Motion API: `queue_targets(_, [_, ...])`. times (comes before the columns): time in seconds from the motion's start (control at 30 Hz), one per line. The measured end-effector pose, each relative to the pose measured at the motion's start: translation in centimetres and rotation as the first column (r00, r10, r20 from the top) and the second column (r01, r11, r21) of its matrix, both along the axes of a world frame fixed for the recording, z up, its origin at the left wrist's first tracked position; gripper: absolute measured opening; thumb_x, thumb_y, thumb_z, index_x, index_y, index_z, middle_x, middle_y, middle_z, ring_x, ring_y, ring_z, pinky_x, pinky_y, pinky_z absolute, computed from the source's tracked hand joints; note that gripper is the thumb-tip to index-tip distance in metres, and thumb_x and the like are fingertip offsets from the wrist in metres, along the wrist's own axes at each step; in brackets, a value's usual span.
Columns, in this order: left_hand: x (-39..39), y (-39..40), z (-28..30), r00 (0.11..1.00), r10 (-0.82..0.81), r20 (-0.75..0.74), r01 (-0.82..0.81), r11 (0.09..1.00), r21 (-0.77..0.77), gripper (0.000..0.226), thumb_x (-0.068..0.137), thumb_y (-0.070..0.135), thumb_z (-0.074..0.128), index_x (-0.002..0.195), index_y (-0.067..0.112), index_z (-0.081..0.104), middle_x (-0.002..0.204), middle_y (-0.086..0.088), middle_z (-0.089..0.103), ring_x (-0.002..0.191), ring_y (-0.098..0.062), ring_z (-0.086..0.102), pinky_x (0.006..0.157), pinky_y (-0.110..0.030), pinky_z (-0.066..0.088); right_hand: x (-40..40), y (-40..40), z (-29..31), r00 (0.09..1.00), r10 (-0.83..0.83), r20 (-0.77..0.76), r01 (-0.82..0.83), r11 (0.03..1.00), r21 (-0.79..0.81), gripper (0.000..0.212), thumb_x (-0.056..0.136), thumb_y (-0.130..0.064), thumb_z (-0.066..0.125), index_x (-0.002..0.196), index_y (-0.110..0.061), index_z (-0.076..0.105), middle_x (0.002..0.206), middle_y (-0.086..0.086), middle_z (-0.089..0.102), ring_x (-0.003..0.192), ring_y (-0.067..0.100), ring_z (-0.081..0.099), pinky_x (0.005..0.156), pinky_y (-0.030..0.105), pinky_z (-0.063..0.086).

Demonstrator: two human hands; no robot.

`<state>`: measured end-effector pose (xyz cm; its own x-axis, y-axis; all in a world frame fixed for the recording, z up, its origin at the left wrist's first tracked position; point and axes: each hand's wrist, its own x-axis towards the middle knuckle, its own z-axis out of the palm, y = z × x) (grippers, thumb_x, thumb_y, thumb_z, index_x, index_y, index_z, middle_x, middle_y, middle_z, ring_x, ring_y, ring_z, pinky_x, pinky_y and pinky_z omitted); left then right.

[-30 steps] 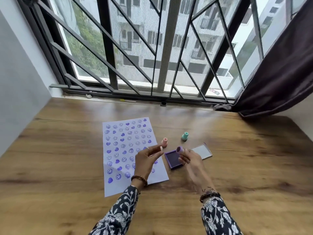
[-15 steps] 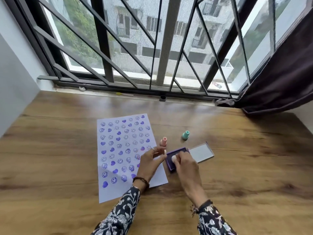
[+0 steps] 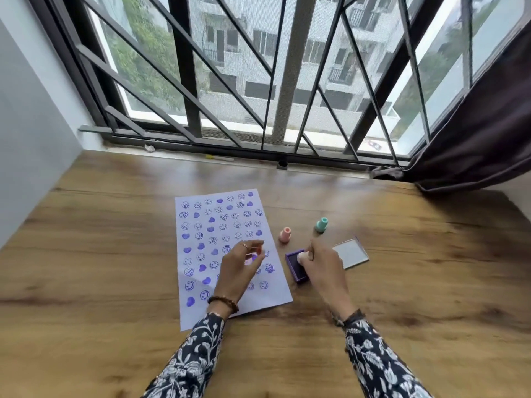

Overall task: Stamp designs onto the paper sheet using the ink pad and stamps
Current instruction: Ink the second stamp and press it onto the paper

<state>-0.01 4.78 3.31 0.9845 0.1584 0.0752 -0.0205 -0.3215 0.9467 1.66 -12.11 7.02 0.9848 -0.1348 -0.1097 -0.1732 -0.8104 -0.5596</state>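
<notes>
A white paper sheet [image 3: 198,225] covered with several purple smiley and heart prints lies on the wooden table [image 3: 100,254]. My left hand [image 3: 237,272] hovers over the sheet's lower right part. Its fingers are pinched around a small, blurred purple stamp [image 3: 252,258]. To the right sits the open purple ink pad [image 3: 293,264]. My right hand [image 3: 323,268] presses a pale stamp [image 3: 302,255] down onto it. A pink stamp [image 3: 285,234] and a teal stamp [image 3: 321,224] stand upright just beyond the pad.
The ink pad's clear lid [image 3: 350,252] lies flat to the right of my right hand. A barred window [image 3: 287,81] runs along the table's far edge. A dark curtain [image 3: 474,139] hangs at the right, and a grey wall [image 3: 26,124] borders the left.
My right hand came down from holding a purple stamp in the air and now presses a pale stamp on the ink pad. My left hand moved left over the paper.
</notes>
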Motion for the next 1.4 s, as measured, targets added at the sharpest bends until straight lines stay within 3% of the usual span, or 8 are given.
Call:
queue_targets(0.2, [-1.8,1.7,-1.5,0.989,0.125,-0.078,-0.138,0.973,-0.183,0.026,0.08,0.007,0.066,0.105,0.016,0.065,0.1,-0.005,0.069,0.094,-0.017,0.065,0.088,-0.033,0.052,-6.4,4.0,-2.3,0.984,-0.03,0.174,-0.013,0.97,0.242,0.008,0.09,-0.023,0.057,0.095,-0.018,0.061,0.091,-0.002,0.059,0.072,0.005,0.054,0.065,0.011,0.039])
queue_targets(0.43, [-1.7,2.5,-2.1,0.975,0.157,-0.156,-0.203,0.917,-0.345,0.026,0.081,0.008,0.065,0.105,0.02,0.064,0.099,-0.002,0.069,0.089,-0.004,0.064,0.085,-0.017,0.053,-6.9,5.4,-2.6,0.988,0.113,0.107,-0.105,0.991,-0.08,0.022,0.098,-0.025,0.04,0.106,-0.011,0.054,0.105,0.006,0.056,0.084,0.027,0.062,0.071,0.036,0.049])
queue_targets(0.7, [-1.5,2.7,-2.9,0.98,0.138,-0.145,-0.184,0.907,-0.378,0.026,0.081,0.007,0.065,0.101,0.024,0.064,0.093,0.007,0.068,0.083,0.011,0.063,0.075,-0.003,0.049,-3.0,5.5,-1.9,0.993,0.104,-0.056,-0.112,0.979,-0.168,0.01,0.081,-0.007,0.051,0.08,-0.002,0.059,0.083,0.019,0.063,0.081,0.037,0.058,0.06,0.034,0.035])
queue_targets(0.93, [-1.5,2.6,-2.8,0.982,0.137,-0.134,-0.179,0.905,-0.386,0.027,0.081,0.003,0.064,0.106,0.014,0.064,0.093,0.002,0.067,0.079,0.011,0.063,0.072,-0.003,0.048,-0.9,4.7,-1.0,0.937,0.27,-0.221,-0.3,0.947,-0.114,0.025,0.068,-0.002,0.052,0.053,-0.008,0.033,0.061,0.017,0.043,0.06,0.029,0.041,0.053,0.033,0.027])
queue_targets(1.1, [-1.8,2.1,-1.9,0.977,0.175,-0.12,-0.209,0.896,-0.391,0.026,0.079,0.002,0.066,0.099,0.019,0.065,0.089,0.0,0.068,0.08,0.002,0.064,0.068,-0.001,0.048,-1.4,2.3,-0.4,0.978,0.013,-0.207,0.031,0.978,0.207,0.017,0.067,-0.016,0.07,0.06,-0.001,0.063,0.066,0.011,0.069,0.064,0.026,0.063,0.065,0.038,0.053])
queue_targets(1.2, [-1.8,1.3,-1.0,0.989,0.095,-0.111,-0.135,0.889,-0.437,0.026,0.077,0.003,0.068,0.093,0.023,0.067,0.086,0.001,0.07,0.077,0.002,0.066,0.069,-0.008,0.051,-2.1,1.3,0.4,0.967,-0.099,-0.235,0.222,0.78,0.585,0.008,0.074,-0.012,0.073,0.068,-0.008,0.07,0.072,0.01,0.072,0.062,0.016,0.064,0.067,0.031,0.055])
queue_targets(1.27, [-1.7,0.3,-0.5,0.991,0.007,-0.131,-0.073,0.861,-0.504,0.025,0.076,0.001,0.069,0.094,0.019,0.069,0.088,-0.002,0.071,0.076,-0.001,0.066,0.07,-0.01,0.051,-2.7,1.0,1.1,0.964,-0.028,-0.265,0.223,0.629,0.744,0.003,0.077,-0.007,0.072,0.079,-0.005,0.073,0.072,0.004,0.073,0.06,0.008,0.064,0.06,0.019,0.052])
queue_targets(1.4, [-1.5,-1.2,0.1,0.98,-0.134,-0.146,0.026,0.816,-0.577,0.022,0.075,-0.001,0.068,0.094,0.008,0.071,0.078,0.009,0.075,0.073,0.002,0.065,0.066,-0.01,0.052,-3.5,0.6,2.5,0.987,-0.001,-0.16,0.126,0.62,0.774,0.009,0.073,-0.011,0.076,0.081,-0.01,0.074,0.072,-0.002,0.075,0.073,0.011,0.065,0.069,0.024,0.05])
